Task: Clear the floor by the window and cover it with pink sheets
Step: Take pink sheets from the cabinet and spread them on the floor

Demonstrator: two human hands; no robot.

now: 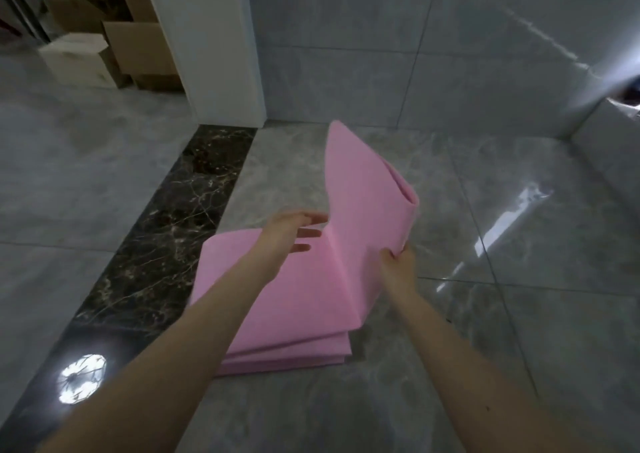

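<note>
Centre frame, the right hand point(398, 265) pinches the pink sheets point(311, 286) — the left hand point(287, 234) hovers above them, fingers straight.

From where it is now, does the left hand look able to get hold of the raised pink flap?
Probably yes: the left hand hovers open right beside the raised flap, with nothing between them; the right hand already pinches its edge.

Both bare forearms reach forward and down. The left hand point(289, 232) is spread, fingers straight and apart, palm facing right. The right hand point(398, 265) is curled, thumb and fingers pinching a raised edge in a tight grip.
</note>
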